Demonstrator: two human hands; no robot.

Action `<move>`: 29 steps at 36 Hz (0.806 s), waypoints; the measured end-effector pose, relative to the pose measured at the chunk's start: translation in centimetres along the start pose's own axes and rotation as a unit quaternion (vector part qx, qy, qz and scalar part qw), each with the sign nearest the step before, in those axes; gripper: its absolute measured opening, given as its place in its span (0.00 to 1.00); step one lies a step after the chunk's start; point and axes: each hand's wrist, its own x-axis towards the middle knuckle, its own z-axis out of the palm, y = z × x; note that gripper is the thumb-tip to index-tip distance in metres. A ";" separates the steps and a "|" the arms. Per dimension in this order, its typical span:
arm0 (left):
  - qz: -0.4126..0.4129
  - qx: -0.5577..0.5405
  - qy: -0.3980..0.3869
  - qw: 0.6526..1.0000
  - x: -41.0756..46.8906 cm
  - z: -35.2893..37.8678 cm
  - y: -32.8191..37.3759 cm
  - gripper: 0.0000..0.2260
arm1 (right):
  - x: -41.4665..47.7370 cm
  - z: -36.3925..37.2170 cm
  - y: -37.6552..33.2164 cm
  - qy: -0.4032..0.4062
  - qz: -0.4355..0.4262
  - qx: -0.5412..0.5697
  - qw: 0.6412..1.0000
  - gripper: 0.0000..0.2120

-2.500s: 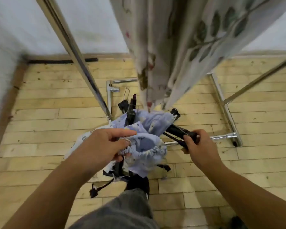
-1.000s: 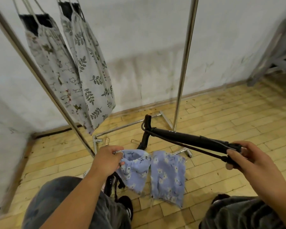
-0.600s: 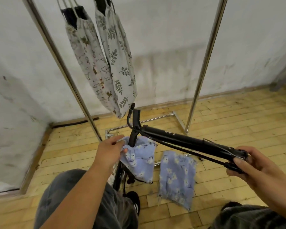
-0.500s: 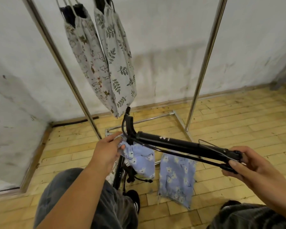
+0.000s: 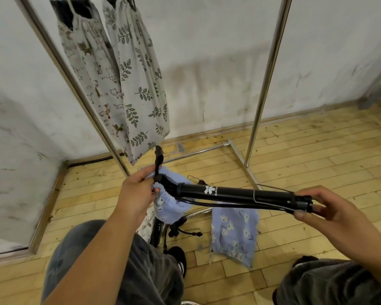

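Left hand [image 5: 139, 194] pinches the gathered mouth of the blue bag [image 5: 174, 208] round the left end of the black tube [image 5: 235, 195]. Most of the tube is outside the bag. Right hand [image 5: 323, 208] has its fingers clenched on the tube's other end. Tube is held level above the floor [image 5: 306, 155], near the rack [image 5: 264, 84].

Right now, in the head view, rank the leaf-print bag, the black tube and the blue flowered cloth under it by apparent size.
1. leaf-print bag, clearly largest.
2. black tube, longer than the cloth but slim.
3. blue flowered cloth.
The last two are close; the tube is nearer the camera, so unsure.
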 end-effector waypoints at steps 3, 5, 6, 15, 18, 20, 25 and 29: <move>0.002 -0.013 -0.015 1.000 -0.2 -0.1 0.4 0.17 | 0.1 -0.3 0.2 0.015 -0.003 -0.003 1.000 0.17; -0.008 -0.035 -0.019 0.999 -0.1 -0.1 0.5 0.17 | 0.3 -0.5 0.3 0.020 0.001 -0.010 1.000 0.18; -0.017 -0.056 -0.022 0.998 -0.1 -0.2 0.6 0.17 | 0.3 -0.6 0.3 0.022 0.002 -0.011 1.000 0.18; 0.004 -0.003 -0.072 0.997 -0.5 0.1 0.3 0.17 | 0.1 -0.4 -0.6 0.006 -0.029 -0.071 0.997 0.21; 0.037 0.087 -0.096 0.991 -0.8 0.2 0.3 0.19 | 0.1 -0.1 -0.8 0.021 -0.051 -0.095 0.994 0.22; 0.064 0.141 -0.113 0.981 -1.1 0.3 0.4 0.19 | 0.1 0.2 -0.9 0.035 -0.071 -0.116 0.990 0.23; 0.108 0.295 -0.142 0.939 -2.9 1.6 0.0 0.18 | 0.2 1.5 -1.8 0.030 -0.128 -0.173 0.976 0.24; 0.099 0.323 -0.209 0.918 -4.7 3.5 0.0 0.17 | 0.5 3.7 -3.0 -0.002 -0.169 -0.209 0.963 0.17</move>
